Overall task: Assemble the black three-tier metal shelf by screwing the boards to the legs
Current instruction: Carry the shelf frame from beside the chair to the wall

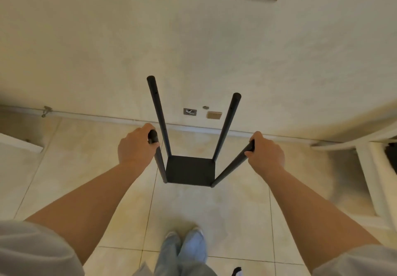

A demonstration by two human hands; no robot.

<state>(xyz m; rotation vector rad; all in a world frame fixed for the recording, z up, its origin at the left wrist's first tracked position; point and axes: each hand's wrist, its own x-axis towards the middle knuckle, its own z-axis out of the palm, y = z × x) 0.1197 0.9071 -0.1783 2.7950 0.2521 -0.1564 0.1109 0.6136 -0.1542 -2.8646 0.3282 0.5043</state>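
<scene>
I am gripping two near black round metal legs (160,164), left hand (136,144) at nine o'clock, right hand (266,153) at three, steadying the one-board black metal frame (190,169); next tier needs aligning with holes.

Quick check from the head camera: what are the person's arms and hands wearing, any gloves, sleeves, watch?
No gloves: both the left hand and the right hand are bare, with no watch or ring visible. The forearms are bare too. Short, loose light grey sleeves show only at the bottom corners of the view, near the upper arms.
</scene>
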